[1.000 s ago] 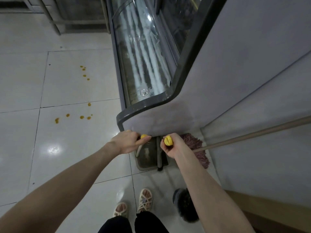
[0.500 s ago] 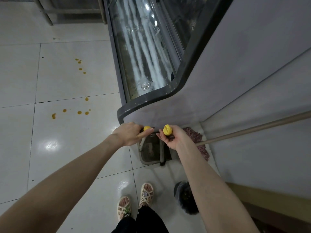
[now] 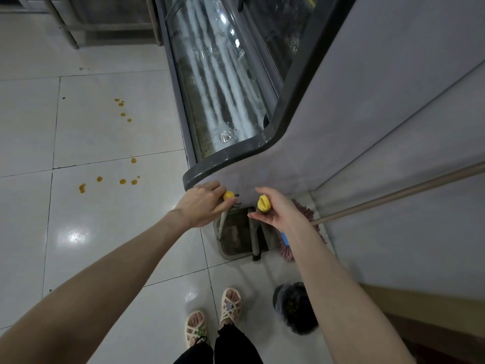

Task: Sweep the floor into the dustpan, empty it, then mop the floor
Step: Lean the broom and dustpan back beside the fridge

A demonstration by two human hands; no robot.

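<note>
Two yellow-capped handles, one per hand: left hand wraps the dustpan handle, right hand looks loosely curled round the broom handle. Grey dustpan stands at 12 o'clock from the feet, pinkish mop at 1. Glossy white tile floor, orange spots at 10, glass display case alongside.

The mop pole runs off the right edge, and the right forearm covers part of the mop head

I hold one view: wide-angle head camera, facing forward and steeply down, close over tiled floor and sandalled feet.
</note>
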